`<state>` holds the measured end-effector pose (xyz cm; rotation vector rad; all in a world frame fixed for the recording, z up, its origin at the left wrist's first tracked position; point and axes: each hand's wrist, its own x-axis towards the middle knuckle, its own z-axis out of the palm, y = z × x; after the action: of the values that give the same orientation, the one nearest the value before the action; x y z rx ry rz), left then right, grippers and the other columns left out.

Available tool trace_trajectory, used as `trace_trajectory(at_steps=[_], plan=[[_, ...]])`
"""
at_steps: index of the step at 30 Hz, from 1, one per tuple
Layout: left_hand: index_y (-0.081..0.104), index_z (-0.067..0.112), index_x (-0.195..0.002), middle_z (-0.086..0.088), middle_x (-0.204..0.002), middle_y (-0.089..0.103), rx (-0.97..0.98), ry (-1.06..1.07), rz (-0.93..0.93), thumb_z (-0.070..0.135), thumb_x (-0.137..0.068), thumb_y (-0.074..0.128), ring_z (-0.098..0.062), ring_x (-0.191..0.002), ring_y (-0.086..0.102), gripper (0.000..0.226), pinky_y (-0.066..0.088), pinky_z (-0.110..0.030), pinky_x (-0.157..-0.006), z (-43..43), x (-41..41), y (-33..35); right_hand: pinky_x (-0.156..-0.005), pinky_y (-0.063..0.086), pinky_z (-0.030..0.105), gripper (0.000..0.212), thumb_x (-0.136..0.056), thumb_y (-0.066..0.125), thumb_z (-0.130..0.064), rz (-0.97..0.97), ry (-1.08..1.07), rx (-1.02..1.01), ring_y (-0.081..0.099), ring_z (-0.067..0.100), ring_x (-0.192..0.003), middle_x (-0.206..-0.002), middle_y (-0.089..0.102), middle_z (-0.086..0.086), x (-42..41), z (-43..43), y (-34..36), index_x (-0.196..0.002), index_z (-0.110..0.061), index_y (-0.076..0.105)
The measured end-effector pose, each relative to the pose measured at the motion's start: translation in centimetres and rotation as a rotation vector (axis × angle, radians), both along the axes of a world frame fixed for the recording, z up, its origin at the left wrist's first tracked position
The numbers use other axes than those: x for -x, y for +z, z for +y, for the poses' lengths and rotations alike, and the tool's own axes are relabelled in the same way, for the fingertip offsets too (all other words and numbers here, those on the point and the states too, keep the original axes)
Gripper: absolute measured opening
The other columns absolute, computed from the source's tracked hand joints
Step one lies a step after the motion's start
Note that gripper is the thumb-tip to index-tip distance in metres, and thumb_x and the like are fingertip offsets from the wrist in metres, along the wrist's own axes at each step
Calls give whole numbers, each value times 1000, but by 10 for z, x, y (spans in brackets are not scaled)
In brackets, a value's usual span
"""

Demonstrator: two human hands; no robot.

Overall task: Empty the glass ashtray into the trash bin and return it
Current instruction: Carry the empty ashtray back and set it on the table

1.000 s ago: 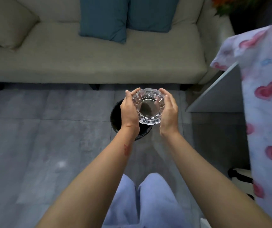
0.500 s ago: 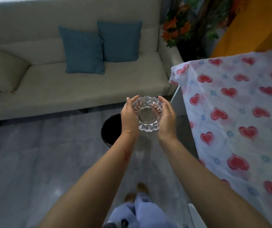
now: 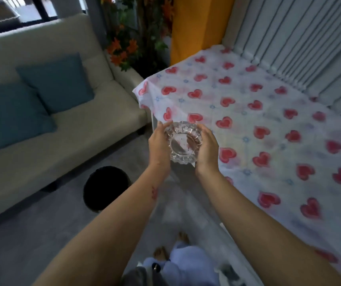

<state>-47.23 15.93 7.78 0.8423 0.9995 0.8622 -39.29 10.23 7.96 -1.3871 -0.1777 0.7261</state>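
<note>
On the left we see the dark trash bin [image 3: 105, 187] on the floor by the sofa [image 3: 66, 129]. Our left hand [image 3: 159, 148] and right hand [image 3: 206, 150] cup the glass ashtray [image 3: 183, 142] between curled fingers, upright, at the near-left edge of the heart-patterned table [image 3: 268, 124].

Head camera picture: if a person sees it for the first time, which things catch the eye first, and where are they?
First the glass ashtray in the middle, cupped between the left hand and the right hand. Next the heart-patterned cloth covering the table on the right. The black trash bin stands on the floor at lower left, before the beige sofa.
</note>
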Motion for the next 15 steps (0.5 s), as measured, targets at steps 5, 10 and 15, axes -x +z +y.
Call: trace_trajectory(at_steps=[5, 10, 15], plan=[[74, 25, -108, -11, -126, 69, -51, -226, 59, 50, -90, 46, -28, -119, 64, 42, 48, -50, -108, -32, -62, 7, -103, 51, 44, 31, -98, 44, -19, -1, -190, -2, 63, 26, -119, -130, 65, 10, -51, -47, 8, -118, -18, 68], [75, 36, -106, -3, -136, 61, -55, -415, 99, 66, -78, 45, -24, -128, 57, 50, 41, -50, -113, -64, -134, 12, -100, 53, 41, 28, -97, 48, -23, 15, -352, -25, 63, 27, -118, -130, 64, 11, -110, -88, 14, -115, -19, 69], [73, 34, -110, 13, -136, 51, -78, -538, 55, 48, -97, 42, -13, -126, 51, 37, 36, -43, -116, -92, -219, -4, -94, 56, 38, 26, -98, 49, -25, 42, -486, -10, 67, 25, -110, -124, 68, 9, -181, -125, 8, -114, -20, 69]])
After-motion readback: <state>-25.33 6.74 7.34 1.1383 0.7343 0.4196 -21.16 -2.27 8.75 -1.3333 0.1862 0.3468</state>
